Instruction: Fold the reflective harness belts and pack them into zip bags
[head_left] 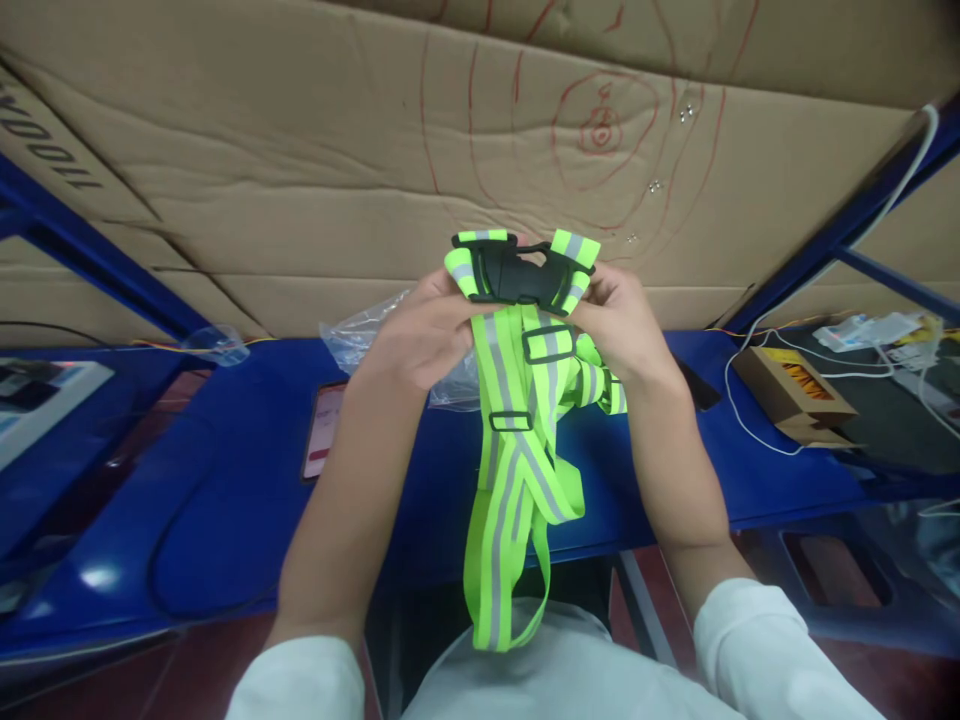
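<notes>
Brown cardboard wall (262, 130) (red rings (601, 130) drawn on it), glossy blue tabletop (247, 430), slanting blue posts (97, 262), reddish tiled floor (202, 660)

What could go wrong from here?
1. Tangling: the yellow-green reflective straps cross and loop below the black buckle, so they could twist or knot.
2. Snagging: they dangle in front of the pale shirt and might catch on it.
3. Dropping: the buckle is held up between the left hand and right hand; a slip could let everything fall.

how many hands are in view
2: the left hand at the left end of the buckle, the right hand at its right end; both are partly hidden.
</notes>
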